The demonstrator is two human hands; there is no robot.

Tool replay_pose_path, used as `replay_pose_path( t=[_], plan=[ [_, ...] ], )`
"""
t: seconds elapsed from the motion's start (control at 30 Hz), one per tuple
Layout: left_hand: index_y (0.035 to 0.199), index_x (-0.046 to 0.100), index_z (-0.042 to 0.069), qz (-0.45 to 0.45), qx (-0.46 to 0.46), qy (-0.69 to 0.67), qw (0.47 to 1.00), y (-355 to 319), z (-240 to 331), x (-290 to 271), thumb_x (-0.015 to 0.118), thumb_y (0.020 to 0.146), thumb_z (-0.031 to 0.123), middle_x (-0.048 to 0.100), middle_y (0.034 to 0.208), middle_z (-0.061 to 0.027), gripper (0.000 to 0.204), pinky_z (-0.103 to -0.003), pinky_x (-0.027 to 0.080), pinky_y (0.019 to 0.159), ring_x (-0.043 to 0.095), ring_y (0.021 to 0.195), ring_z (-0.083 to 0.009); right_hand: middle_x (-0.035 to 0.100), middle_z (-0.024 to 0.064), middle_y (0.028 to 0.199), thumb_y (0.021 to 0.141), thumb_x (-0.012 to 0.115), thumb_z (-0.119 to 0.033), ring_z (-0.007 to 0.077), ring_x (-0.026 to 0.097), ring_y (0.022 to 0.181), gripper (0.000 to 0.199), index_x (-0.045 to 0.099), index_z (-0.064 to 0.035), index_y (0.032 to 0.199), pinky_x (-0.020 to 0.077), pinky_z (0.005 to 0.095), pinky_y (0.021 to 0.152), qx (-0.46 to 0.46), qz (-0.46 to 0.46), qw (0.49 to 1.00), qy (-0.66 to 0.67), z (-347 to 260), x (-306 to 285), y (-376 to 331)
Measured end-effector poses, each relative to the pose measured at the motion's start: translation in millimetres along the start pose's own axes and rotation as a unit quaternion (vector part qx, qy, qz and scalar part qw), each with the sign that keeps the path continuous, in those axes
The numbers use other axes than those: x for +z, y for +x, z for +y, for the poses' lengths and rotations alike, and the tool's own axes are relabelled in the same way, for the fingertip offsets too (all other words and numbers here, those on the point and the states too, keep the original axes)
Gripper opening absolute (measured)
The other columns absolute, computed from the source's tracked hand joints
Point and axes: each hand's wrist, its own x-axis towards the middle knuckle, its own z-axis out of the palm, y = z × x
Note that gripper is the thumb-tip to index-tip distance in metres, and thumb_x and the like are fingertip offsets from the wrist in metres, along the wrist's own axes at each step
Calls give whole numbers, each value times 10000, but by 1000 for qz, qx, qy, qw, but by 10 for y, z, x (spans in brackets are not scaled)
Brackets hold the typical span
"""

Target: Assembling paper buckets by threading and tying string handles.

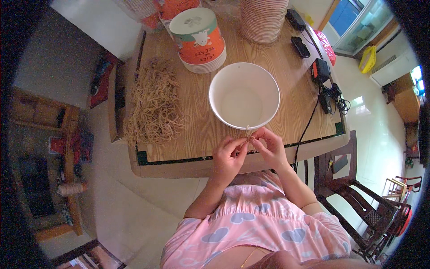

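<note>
A white paper bucket (pixel 244 96) stands with its open mouth up near the table's front edge. From its near rim a short piece of tan twine (pixel 248 132) runs down to my fingers. My left hand (pixel 229 151) pinches the twine between thumb and forefinger. My right hand (pixel 268 145) grips it from the other side, fingertips almost touching the left ones. What exactly lies between the fingertips is too small to make out. To the left lies a loose heap of tan twine pieces (pixel 156 105).
Behind stands an upside-down stack of orange and green printed buckets (pixel 201 42), with a tall stack of pale rims (pixel 263 20) farther right. Black adapters and cables (pixel 326 83) lie along the table's right edge. A dark wooden chair (pixel 340 179) is at the right.
</note>
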Motion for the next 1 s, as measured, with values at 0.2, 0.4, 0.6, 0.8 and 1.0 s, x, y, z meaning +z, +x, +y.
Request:
replay_pose_path(
  t=[0.2, 0.4, 0.6, 0.8, 1.0],
  plan=[
    [869, 633, 38, -22, -21, 11, 999, 6, 57, -18, 659, 701, 33, 554, 683, -66, 170, -268, 428, 468, 540, 529, -153, 553, 58, 751, 758, 603, -10, 141, 534, 715, 75, 555, 4, 813, 434, 253, 647, -69, 32, 991, -114, -24, 10, -1],
    [873, 626, 31, -40, 20, 69, 997, 19, 100, -31, 642, 697, 31, 570, 727, -91, 177, -327, 471, 533, 588, 611, -212, 558, 82, 787, 721, 609, 16, 181, 545, 749, 97, 562, 2, 805, 438, 271, 667, -112, 31, 976, -183, -102, -15, -1],
    [846, 617, 1, -66, -49, 29, 996, 9, 13, -53, 621, 738, 37, 556, 692, -83, 114, -258, 451, 519, 568, 593, -164, 559, 64, 832, 727, 604, 24, 160, 543, 807, 170, 551, 12, 888, 444, 265, 715, -131, 15, 970, -205, -149, 7, 8],
    [834, 605, -29, -59, -127, -109, 984, -71, -233, -5, 586, 789, 47, 582, 723, -75, 90, -224, 431, 530, 548, 604, -102, 555, 47, 900, 801, 567, -12, 126, 538, 864, 182, 522, 10, 975, 439, 247, 779, 23, -37, 999, -18, 77, 29, -16],
    [856, 606, -25, -98, -176, -122, 972, -76, -197, 5, 578, 790, 39, 582, 724, -69, 96, -226, 442, 552, 561, 632, -112, 549, 39, 899, 814, 563, -23, 105, 533, 864, 144, 529, 10, 950, 427, 234, 786, 11, -45, 998, -52, 186, -17, 14]
  ],
)
